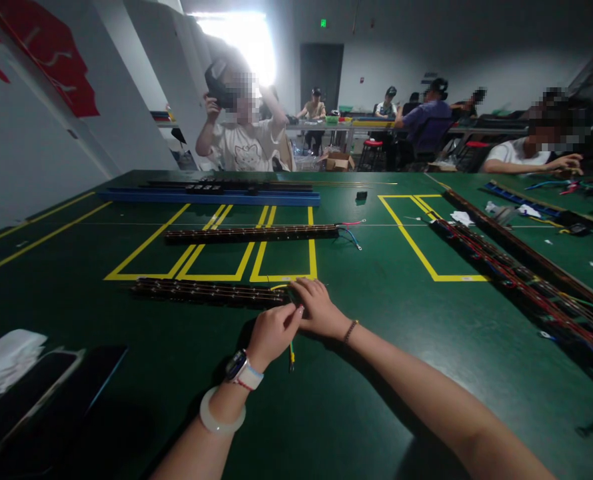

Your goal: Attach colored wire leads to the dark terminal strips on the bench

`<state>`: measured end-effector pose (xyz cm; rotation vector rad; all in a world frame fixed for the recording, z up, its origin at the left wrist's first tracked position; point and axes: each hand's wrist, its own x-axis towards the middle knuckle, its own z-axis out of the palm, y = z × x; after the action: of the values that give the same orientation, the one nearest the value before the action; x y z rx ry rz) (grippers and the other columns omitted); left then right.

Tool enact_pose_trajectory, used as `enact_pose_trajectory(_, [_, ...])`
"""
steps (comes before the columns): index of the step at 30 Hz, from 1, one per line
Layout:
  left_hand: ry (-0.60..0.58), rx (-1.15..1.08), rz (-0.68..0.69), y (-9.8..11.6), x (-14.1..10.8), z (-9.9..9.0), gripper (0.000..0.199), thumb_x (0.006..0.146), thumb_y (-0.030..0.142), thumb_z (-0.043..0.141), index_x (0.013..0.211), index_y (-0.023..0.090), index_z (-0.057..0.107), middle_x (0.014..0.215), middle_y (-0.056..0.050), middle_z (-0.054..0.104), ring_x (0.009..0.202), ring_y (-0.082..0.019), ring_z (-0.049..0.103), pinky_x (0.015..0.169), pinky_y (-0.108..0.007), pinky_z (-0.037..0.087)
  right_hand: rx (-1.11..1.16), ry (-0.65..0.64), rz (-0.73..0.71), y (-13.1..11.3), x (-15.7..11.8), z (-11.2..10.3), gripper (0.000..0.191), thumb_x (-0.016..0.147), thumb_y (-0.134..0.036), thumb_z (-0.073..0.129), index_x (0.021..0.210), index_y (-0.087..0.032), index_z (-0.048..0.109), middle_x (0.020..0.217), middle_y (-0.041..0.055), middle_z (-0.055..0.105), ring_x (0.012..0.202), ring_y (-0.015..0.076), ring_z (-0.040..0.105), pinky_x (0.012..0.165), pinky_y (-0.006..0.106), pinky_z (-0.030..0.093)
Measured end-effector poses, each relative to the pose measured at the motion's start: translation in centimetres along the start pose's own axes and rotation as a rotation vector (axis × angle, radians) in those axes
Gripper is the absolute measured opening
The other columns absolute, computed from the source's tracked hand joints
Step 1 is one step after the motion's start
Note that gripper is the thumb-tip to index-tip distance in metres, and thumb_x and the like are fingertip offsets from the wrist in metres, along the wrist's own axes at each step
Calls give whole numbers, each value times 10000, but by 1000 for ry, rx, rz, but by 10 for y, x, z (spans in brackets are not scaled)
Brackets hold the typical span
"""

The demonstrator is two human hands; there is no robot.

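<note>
So, near bar: the dark, slim bar assembly (pixel 206 292) lies left of centre in the frame, its right end at our fingers.
Left hand: ours (pixel 271 333), with a watch (pixel 236 366) and a pale bangle (pixel 222 411) on the arm, is at that end; its fingers are bent inward, thumb near the fingertips, and we cannot tell what they grip.
Right hand: ours (pixel 319 308), behind a beaded bracelet (pixel 350 331), has its fingers curved over the same end, against our left; any grip is hidden.
Green-yellow wire: a lead (pixel 292 353) hangs below our hands, its tip toward us.
Middle bar: a similar bar (pixel 256 233) lies beyond, across the yellow tape outlines (pixel 313 247), with red and blue leads (pixel 349 230) at its right end.
Blue channel: it (pixel 276 198) lies at upper left with dark strips along it; a small black block (pixel 361 196) sits to its right.
Wired bars: long assemblies (pixel 516 273) slant down the right side, near white scraps (pixel 461 218).
Lower left: white sheets (pixel 6 360) and dark flat items (pixel 76 400) lie on our green table (pixel 376 387).
People: one (pixel 249 143) across from us raises a black headset (pixel 218 83); another (pixel 521 153) leans in at upper right.
</note>
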<state>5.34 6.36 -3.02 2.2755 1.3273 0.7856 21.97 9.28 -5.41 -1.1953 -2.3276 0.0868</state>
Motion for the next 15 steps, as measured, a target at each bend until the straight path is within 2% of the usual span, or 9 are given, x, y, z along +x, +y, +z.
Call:
enact_pose_trajectory(2, [-17,-52,-5,1,0,1,367,927,400,363,686,156,493,699,-33,572,612,-114,479,585,-245,270,19,-39,29,4,1,0,788,741,-470,594,1384,-89,346,1342,156,395,1255,244,308,1088,421,126])
enact_pose_trajectory(5, [-52,-156,-43,2,1,3,369,914,415,388,673,156,491,682,-34,561,596,-117,467,571,-244,268,46,-106,119,13,6,-10,739,714,-464,640,1341,-133,430,1224,123,514,1170,237,386,1046,412,179])
enact_pose_trajectory(9, [-102,-351,-89,2,1,5,387,910,434,390,665,148,482,637,-25,522,585,-114,457,571,-237,297,111,-194,231,24,13,-24,452,713,-397,677,1128,-227,624,1054,63,619,1040,219,475,923,366,291])
enact_pose_trajectory(12, [-187,-547,-192,0,2,8,413,896,479,398,672,139,463,594,-10,475,542,-100,450,533,-221,330,273,-256,311,29,16,-26,253,764,-318,633,977,-187,677,897,31,654,855,159,556,792,274,373])
enact_pose_trajectory(15, [-308,-796,-320,-3,4,14,417,886,509,403,743,124,478,614,-25,507,519,-111,496,484,-223,369,432,-257,378,29,15,-23,183,793,-267,600,910,-153,683,803,16,652,698,110,569,635,201,383])
